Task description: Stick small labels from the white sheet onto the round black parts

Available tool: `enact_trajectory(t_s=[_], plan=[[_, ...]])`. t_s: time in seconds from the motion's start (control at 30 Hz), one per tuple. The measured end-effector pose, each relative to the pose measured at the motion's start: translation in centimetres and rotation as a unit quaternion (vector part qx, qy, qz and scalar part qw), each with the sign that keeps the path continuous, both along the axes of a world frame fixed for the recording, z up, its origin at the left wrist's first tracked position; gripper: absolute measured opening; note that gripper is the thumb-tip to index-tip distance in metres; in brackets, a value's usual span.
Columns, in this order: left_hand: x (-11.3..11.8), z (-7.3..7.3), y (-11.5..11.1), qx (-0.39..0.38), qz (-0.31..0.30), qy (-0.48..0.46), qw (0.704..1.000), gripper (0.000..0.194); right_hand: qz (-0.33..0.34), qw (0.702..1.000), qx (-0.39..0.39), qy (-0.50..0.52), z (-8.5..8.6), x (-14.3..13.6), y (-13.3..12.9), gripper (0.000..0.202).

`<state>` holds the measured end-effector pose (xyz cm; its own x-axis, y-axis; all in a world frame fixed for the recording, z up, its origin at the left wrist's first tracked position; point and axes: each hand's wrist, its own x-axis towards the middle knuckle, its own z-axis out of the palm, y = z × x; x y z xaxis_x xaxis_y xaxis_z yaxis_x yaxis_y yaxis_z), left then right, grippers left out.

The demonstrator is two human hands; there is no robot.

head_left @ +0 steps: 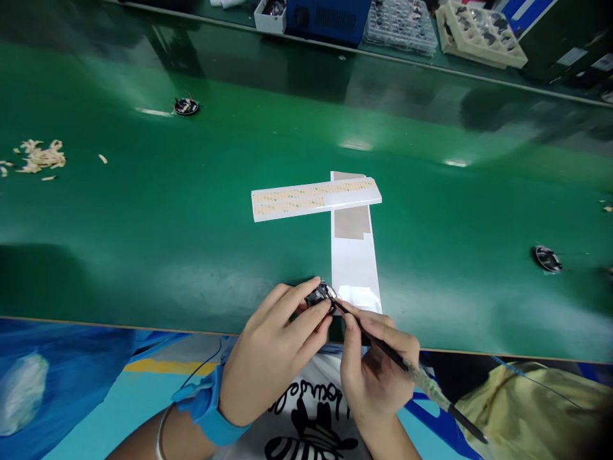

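Your left hand (272,358) pinches the small black part (320,296) steady beside the white strip (355,268) (near edge), while your right hand (378,364) grips tweezers (407,367) at it.

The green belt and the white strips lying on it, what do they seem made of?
Green belt: probably smooth rubber or PVC, glossy, since it mirrors the lamps. White strips: apparently thin coated paper or film, flat and shiny; the crosswise strip carries rows of small tan stickers.
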<state>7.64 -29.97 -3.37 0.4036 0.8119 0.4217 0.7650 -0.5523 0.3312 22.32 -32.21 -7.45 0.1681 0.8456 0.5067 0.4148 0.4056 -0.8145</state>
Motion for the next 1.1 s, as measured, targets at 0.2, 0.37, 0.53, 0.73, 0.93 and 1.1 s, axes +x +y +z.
enact_trajectory(t_s=[0.2,0.37,0.53,0.73,0.93,1.1], plan=[[-0.3,-0.4,-0.1,0.003,-0.012,0.023,1.000,0.018,-0.007,1.000,0.011,0.021,0.4,-0.1,0.1,0.034],[-0.6,-0.9,-0.1,0.014,-0.019,0.023,0.999,0.018,-0.012,1.000,0.011,0.010,0.4,-0.3,0.2,0.036],[-0.7,-1.5,-0.3,0.013,-0.018,0.007,1.000,0.029,-0.017,1.000,0.015,0.020,0.1,-0.2,0.4,0.036],[-0.2,-1.5,-0.1,-0.033,-0.011,0.040,0.999,0.034,-0.005,1.000,0.002,0.021,-0.3,-0.3,-0.2,0.035],[-1.1,0.7,1.2,-0.136,-0.014,0.016,0.990,0.052,0.036,0.997,0.006,0.074,4.2,2.7,4.3,0.028],[-1.9,0.8,4.7,-0.121,0.068,0.064,0.988,0.051,0.210,0.967,-0.097,0.108,6.5,4.2,16.0,0.025]])
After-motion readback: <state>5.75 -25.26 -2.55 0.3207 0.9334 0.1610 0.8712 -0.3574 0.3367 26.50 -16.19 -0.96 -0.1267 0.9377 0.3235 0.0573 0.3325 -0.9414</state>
